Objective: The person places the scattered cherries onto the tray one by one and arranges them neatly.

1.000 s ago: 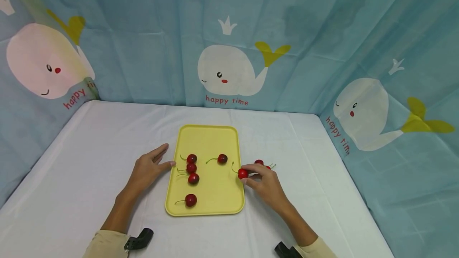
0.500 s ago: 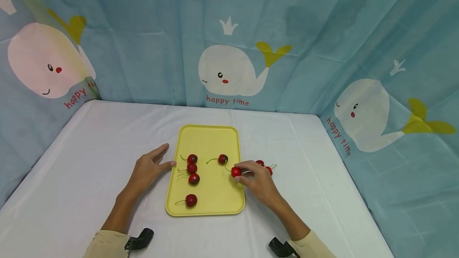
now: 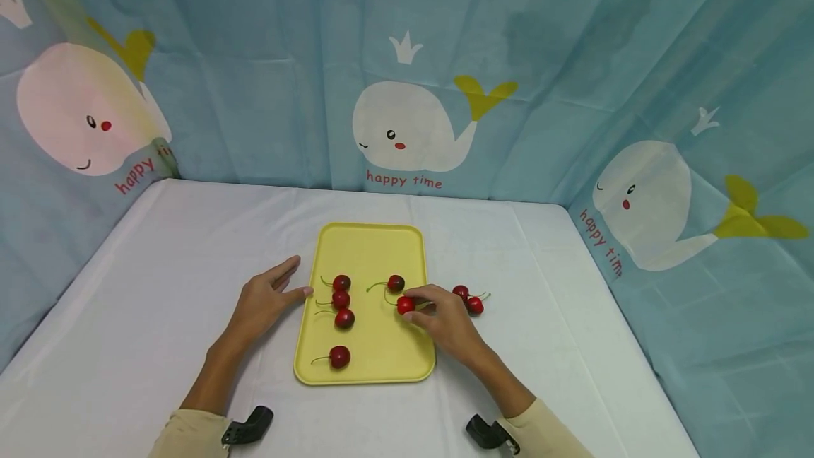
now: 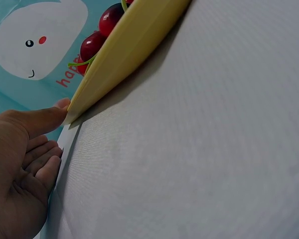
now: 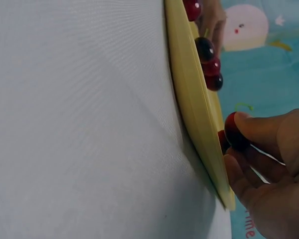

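Between thumb and fingers my right hand (image 3: 448,320) pinches a red cherry (image 3: 405,304) with a green stem, over the right part of a yellow tray (image 3: 369,246). Just behind it on the tray lies another cherry (image 3: 396,283). Along the tray's left side, three cherries (image 3: 340,300) sit in a close column, and a single cherry (image 3: 340,357) lies nearer the front. My left hand (image 3: 263,302) is at the tray's left edge, its thumb touching the rim and its fingers extended. The right wrist view shows the pinched cherry (image 5: 235,132) close above the tray.
Two cherries (image 3: 467,299) lie on the white cloth (image 3: 540,345) to the right of the tray, beyond my right hand. A blue curtain (image 3: 267,112) printed with whales rises behind the table and along both sides.
My right hand has carried the cherry leftward from the tray's right rim to a spot over the tray, uncovering the two cherries on the cloth. The left hand stays in place.
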Demonstrator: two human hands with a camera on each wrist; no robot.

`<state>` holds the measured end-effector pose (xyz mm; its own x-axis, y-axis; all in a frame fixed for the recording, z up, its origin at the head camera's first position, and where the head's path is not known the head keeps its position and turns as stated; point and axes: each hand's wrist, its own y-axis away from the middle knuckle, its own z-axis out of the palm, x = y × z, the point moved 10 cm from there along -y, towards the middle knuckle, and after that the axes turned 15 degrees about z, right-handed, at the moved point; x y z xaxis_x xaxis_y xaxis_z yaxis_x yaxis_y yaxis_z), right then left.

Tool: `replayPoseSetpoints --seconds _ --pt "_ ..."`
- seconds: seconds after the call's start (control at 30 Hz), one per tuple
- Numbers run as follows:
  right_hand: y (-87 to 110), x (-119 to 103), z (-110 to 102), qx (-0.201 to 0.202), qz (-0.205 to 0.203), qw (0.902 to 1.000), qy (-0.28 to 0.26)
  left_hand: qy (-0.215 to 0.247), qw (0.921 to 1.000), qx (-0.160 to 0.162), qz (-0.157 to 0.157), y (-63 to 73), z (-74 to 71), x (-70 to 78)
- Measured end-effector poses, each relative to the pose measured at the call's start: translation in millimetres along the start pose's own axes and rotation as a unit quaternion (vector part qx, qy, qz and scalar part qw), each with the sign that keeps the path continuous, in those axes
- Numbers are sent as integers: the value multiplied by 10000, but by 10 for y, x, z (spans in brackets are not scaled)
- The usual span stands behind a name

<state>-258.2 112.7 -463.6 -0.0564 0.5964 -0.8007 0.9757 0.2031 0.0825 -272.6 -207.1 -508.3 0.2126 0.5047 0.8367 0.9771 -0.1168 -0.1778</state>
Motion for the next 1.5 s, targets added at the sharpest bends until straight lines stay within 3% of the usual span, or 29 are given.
replayPoseSetpoints --seconds 0.67,1.03,1.5 --pt "-106 -31 172 -137 -38 9996 253 76 10000 17 -26 -4 13 2" --pt "-113 -48 194 -159 -48 9993 346 76 10000 -3 17 8 -6 63" --pt "-105 -65 171 -66 -137 9995 280 58 10000 -1 30 1 -10 10"
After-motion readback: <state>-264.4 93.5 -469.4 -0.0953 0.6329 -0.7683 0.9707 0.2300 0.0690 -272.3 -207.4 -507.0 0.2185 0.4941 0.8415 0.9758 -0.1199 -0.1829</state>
